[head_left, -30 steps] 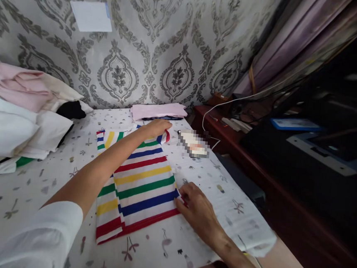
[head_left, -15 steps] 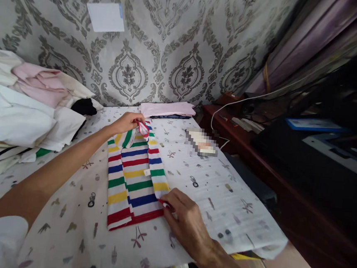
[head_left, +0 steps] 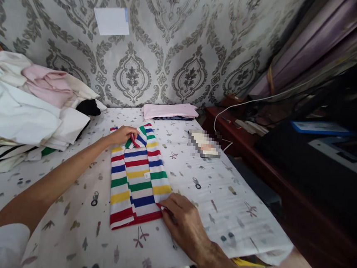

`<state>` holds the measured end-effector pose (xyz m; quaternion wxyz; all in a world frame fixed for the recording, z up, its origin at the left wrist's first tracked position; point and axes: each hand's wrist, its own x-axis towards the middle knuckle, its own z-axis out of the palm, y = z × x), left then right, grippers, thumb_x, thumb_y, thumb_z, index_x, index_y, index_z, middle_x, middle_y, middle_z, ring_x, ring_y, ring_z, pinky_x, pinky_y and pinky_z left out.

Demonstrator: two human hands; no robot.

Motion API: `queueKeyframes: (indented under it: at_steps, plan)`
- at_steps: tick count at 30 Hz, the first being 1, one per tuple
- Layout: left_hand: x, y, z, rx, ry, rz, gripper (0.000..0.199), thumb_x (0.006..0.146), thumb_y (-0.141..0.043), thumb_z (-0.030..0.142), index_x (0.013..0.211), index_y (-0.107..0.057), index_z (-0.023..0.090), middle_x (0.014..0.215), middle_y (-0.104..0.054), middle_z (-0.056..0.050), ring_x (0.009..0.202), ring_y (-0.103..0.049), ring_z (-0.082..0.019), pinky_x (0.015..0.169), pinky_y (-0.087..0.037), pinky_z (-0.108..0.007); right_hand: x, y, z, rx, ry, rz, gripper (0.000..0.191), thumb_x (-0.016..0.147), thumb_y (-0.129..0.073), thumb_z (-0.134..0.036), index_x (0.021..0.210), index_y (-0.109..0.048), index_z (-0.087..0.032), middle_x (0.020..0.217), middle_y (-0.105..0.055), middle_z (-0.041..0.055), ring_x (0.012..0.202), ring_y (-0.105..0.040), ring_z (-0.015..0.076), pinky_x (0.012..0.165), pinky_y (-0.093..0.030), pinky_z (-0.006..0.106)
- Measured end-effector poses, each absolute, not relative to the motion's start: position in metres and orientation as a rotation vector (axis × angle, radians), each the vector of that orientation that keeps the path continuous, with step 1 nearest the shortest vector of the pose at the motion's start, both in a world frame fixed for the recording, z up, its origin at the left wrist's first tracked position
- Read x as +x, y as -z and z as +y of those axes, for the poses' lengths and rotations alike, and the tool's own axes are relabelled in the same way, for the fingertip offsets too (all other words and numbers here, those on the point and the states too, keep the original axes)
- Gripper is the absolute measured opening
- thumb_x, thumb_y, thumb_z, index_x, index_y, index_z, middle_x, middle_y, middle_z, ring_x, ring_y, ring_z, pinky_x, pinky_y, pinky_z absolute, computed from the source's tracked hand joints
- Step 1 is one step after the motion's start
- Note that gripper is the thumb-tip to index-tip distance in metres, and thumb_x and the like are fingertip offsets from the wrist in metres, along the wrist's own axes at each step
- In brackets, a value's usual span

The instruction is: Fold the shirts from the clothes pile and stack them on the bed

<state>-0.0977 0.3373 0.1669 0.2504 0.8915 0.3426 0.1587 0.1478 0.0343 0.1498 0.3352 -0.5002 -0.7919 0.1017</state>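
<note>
A striped garment [head_left: 139,176] in red, blue, yellow, green and white lies partly folded on the white patterned sheet [head_left: 72,241], its two sides turned inward over the middle. My left hand [head_left: 123,136] pinches a folded part at its far end, where a bit of red edging shows by the fingers. At the near right corner, my right hand [head_left: 181,222] grips the red-trimmed hem between thumb and fingers. A small white tag shows on the right fold.
Piled clothes [head_left: 21,103] lie at the left. A folded pink cloth [head_left: 170,111] rests by the wall. A blurred-out flat object [head_left: 204,143] is on the sheet's right side, near a white cable and a dark red wooden desk [head_left: 243,135].
My left hand has moved slightly left and down, and the far right part of the garment now lies flatter. My right hand stays at the near right corner. The view has shifted slightly.
</note>
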Motion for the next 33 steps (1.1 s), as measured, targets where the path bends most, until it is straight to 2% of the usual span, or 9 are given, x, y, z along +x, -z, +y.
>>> queueKeyframes:
  at_steps: [6,9,12,15,18,24,28,30,33]
  plan:
    - [-0.084,-0.198,0.33,2.61,-0.441,1.034,0.045,0.081,-0.041,0.013,0.113,-0.07,0.021,0.117,-0.072,-0.006,0.105,-0.067,-0.024,0.095,-0.051,-0.035,0.154,-0.182,0.044,-1.225,-0.445,-2.143,0.022,0.096,-0.051,-0.024,0.086,-0.07,-0.019,0.08,-0.067,0.0054,0.076,-0.064,0.0183,0.069,-0.054,0.031]
    - [-0.065,-0.189,0.319,2.64,-0.574,1.038,0.046,0.097,-0.035,0.03,0.136,-0.058,0.019,0.142,-0.06,-0.01,0.128,-0.056,-0.027,0.108,-0.043,-0.039,0.151,-0.181,0.055,-1.208,-0.33,-2.167,0.03,0.101,-0.043,-0.023,0.113,-0.07,-0.017,0.111,-0.071,0.0125,0.104,-0.067,0.0231,0.088,-0.057,0.039]
    - [-0.051,-0.161,0.313,2.704,-0.418,1.078,0.056,0.102,-0.033,0.048,0.15,-0.042,0.021,0.16,-0.037,-0.012,0.149,-0.032,-0.028,0.121,-0.025,-0.046,0.147,-0.163,0.06,-1.192,-0.24,-2.378,0.054,0.101,-0.049,-0.036,0.15,-0.045,-0.015,0.152,-0.047,0.0173,0.143,-0.041,0.0295,0.113,-0.042,0.051]
    - [-0.046,-0.138,0.313,2.721,-0.219,1.104,0.057,0.103,-0.03,0.052,0.154,-0.035,0.026,0.166,-0.024,-0.009,0.154,-0.018,-0.025,0.124,-0.012,-0.05,0.145,-0.145,0.058,-1.176,-0.352,-2.556,0.074,0.098,-0.05,-0.055,0.158,-0.029,-0.016,0.161,-0.032,0.0163,0.151,-0.026,0.029,0.12,-0.033,0.055]
    - [-0.046,-0.135,0.312,2.672,-0.185,1.102,0.059,0.102,-0.03,0.053,0.154,-0.034,0.025,0.167,-0.021,-0.009,0.155,-0.014,-0.025,0.124,-0.008,-0.052,0.147,-0.147,0.054,-1.202,-0.479,-2.601,0.079,0.097,-0.048,-0.061,0.158,-0.029,-0.014,0.162,-0.028,0.0176,0.152,-0.023,0.0306,0.121,-0.028,0.058]
    - [-0.084,-0.165,0.326,2.299,-0.668,1.239,0.048,0.102,-0.031,0.044,0.142,-0.047,0.023,0.152,-0.049,-0.008,0.136,-0.049,-0.019,0.11,-0.04,-0.03,0.154,-0.184,0.101,-1.229,-0.689,-2.327,0.051,0.102,-0.045,-0.046,0.147,-0.05,-0.021,0.152,-0.049,0.0126,0.141,-0.045,0.0276,0.112,-0.043,0.054]
    - [-0.139,-0.178,0.355,2.101,-0.682,1.681,0.033,0.088,-0.052,0.031,0.116,-0.061,0.016,0.128,-0.064,-0.014,0.121,-0.058,-0.028,0.101,-0.045,-0.04,0.149,-0.2,0.204,-1.518,-0.757,-1.996,0.033,0.098,-0.053,-0.022,0.129,-0.065,-0.016,0.131,-0.064,0.0124,0.109,-0.066,0.0208,0.094,-0.056,0.037]
    - [-0.159,-0.179,0.365,2.033,-0.608,1.749,0.034,0.078,-0.064,0.031,0.108,-0.062,0.016,0.114,-0.069,-0.014,0.108,-0.063,-0.031,0.093,-0.048,-0.041,0.143,-0.202,0.258,-1.743,-0.736,-1.837,0.035,0.093,-0.06,-0.017,0.127,-0.065,-0.014,0.13,-0.064,0.0151,0.101,-0.068,0.0213,0.092,-0.055,0.036]
    - [-0.171,-0.176,0.373,1.958,-0.524,1.757,0.038,0.065,-0.074,0.032,0.099,-0.064,0.017,0.099,-0.072,-0.01,0.092,-0.068,-0.028,0.077,-0.051,-0.035,0.131,-0.2,0.32,-1.839,-0.808,-1.759,0.051,0.083,-0.073,-0.018,0.132,-0.059,-0.007,0.106,-0.072,0.0161,0.078,-0.07,0.0208,0.071,-0.058,0.032]
